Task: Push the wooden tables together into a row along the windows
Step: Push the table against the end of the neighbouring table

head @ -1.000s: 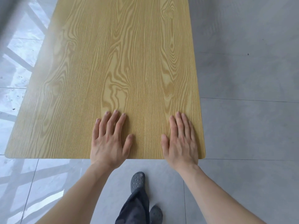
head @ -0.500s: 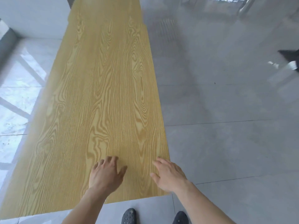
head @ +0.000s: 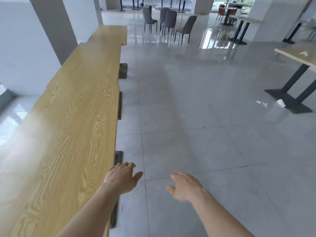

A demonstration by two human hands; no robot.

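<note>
Fingers of the left hand are spread and loose, gripping nothing, held over the right edge of the nearest wooden bench. The right hand hangs over the grey tiled floor, fingers likewise open and empty. No readable writing is visible. The yellow wood-grain benches stand end to end in a row along the left wall; the farthest bench sits offset to the right. Dark base plates protrude beside the row. Well apart: grey chairs, another bench at right, and a white cup lying on its base.
</note>
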